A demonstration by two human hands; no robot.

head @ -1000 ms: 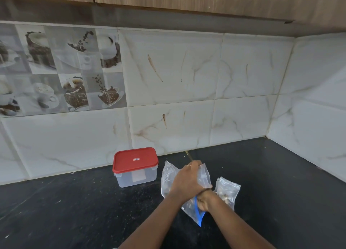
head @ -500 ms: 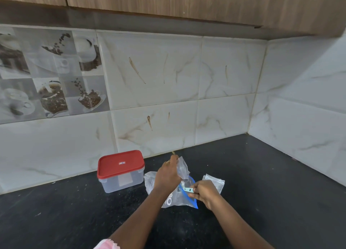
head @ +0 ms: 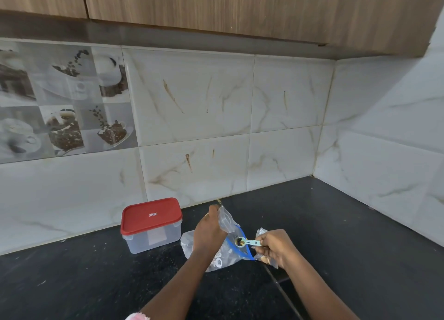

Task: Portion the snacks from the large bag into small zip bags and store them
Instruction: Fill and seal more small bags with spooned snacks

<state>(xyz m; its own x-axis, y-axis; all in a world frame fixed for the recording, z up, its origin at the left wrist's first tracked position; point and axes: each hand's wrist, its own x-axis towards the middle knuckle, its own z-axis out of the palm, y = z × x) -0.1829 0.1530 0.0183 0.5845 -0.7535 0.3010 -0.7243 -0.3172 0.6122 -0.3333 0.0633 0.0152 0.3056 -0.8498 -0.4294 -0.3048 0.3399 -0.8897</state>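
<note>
A large clear bag (head: 225, 252) with a blue zip edge lies on the black counter (head: 96, 279). My left hand (head: 208, 230) pinches its upper flap and holds the mouth up. My right hand (head: 272, 246) grips the handle of a small light-blue measuring spoon (head: 245, 242). The spoon's bowl holds dark snack pieces and sits level at the bag's mouth. A small clear zip bag (head: 263, 257) with some snacks lies under and behind my right hand, mostly hidden.
A clear plastic box with a red lid (head: 151, 223), shut, stands left of the bags near the tiled wall (head: 192, 127). A second tiled wall closes the corner at the right. Wooden cabinets hang overhead.
My right hand has drawn the spoon out of the large bag with snack pieces in it. My left hand still holds the flap up. The camera has shifted a little.
</note>
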